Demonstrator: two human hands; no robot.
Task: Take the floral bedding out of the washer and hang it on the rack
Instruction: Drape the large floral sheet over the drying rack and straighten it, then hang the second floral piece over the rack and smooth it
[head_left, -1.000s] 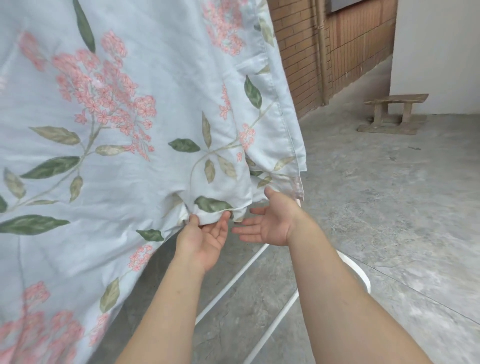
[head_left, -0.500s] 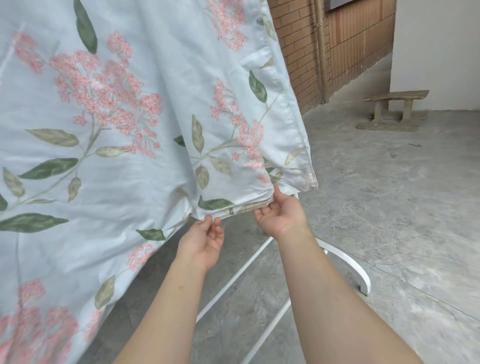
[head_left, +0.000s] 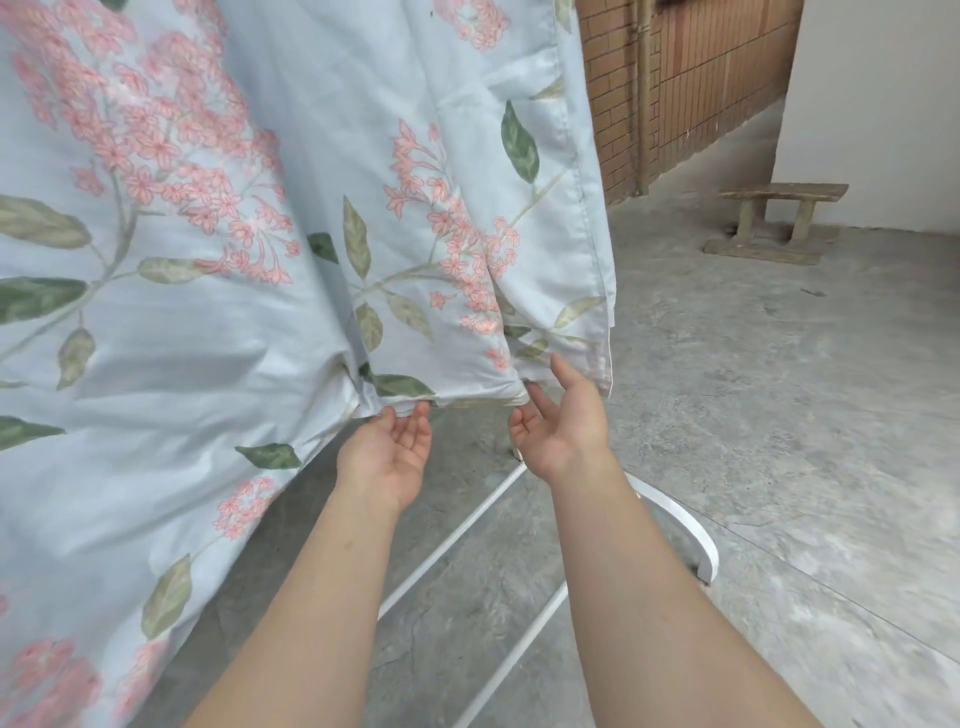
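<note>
The floral bedding (head_left: 291, 218), pale blue with pink blossoms and green leaves, hangs in front of me and fills the left and top of the view. Its bottom hem runs just above my hands. My left hand (head_left: 387, 457) is palm up under the hem, its fingertips touching the fabric edge. My right hand (head_left: 563, 418) is palm up near the hem's right corner, fingers spread and brushing the cloth, not closed on it. The white rack's floor bars (head_left: 452, 540) and curved foot (head_left: 685, 525) show below; its upper rail is hidden by the bedding.
Grey concrete floor (head_left: 753, 415) spreads to the right. A low stone bench (head_left: 779, 221) stands by a white wall (head_left: 878, 104) at the far right. A brick wall with a pipe (head_left: 644, 98) rises behind the bedding.
My right hand, which pinched the hem's right corner half a second ago, has let go and opened. The left hand has turned more palm up under the hem. The bedding's lower edge has spread wider.
</note>
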